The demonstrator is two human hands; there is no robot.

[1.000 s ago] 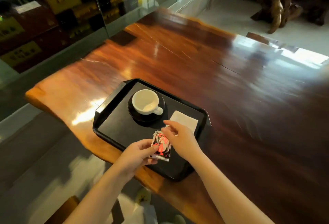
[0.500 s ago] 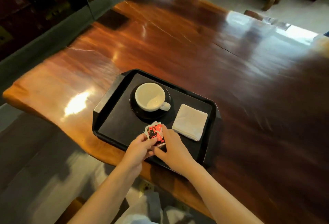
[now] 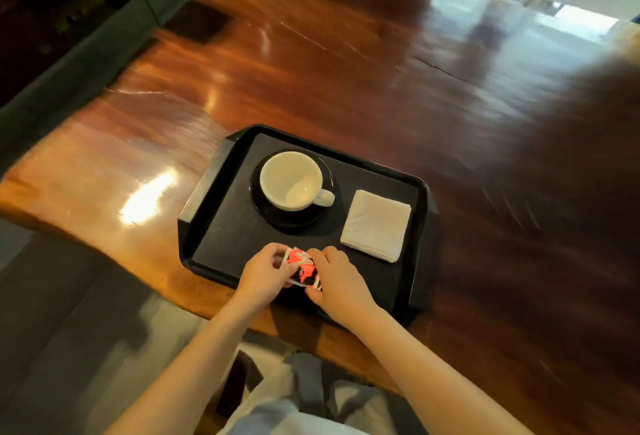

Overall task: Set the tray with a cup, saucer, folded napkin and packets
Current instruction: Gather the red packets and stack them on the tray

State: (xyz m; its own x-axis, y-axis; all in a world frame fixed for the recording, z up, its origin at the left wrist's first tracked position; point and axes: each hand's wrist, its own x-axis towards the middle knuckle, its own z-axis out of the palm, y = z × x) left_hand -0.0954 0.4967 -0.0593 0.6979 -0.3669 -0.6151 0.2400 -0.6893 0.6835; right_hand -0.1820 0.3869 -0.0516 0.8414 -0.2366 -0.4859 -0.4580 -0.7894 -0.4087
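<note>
A black tray (image 3: 221,171) lies at the near edge of a glossy wooden table (image 3: 346,71). On it, an empty white cup (image 3: 291,180) stands on a black saucer (image 3: 258,197) at the back left, its handle pointing right. A folded white napkin (image 3: 375,225) lies to the right of the cup. Over the tray's front part, my left hand (image 3: 265,273) and my right hand (image 3: 337,279) both grip red, black and white packets (image 3: 303,266) between them. The hands hide the packets' outer edges.
The table's uneven front edge (image 3: 86,234) runs just below the tray, with grey floor beneath it on the left. A dark glass-fronted cabinet (image 3: 69,2) lines the far left. My lap in light clothing (image 3: 304,410) is below the table edge.
The view has shifted nearer and downward over the tray. Both hands have stayed on the packets at the tray's front. The napkin, half hidden by my right hand a second ago, is fully visible.
</note>
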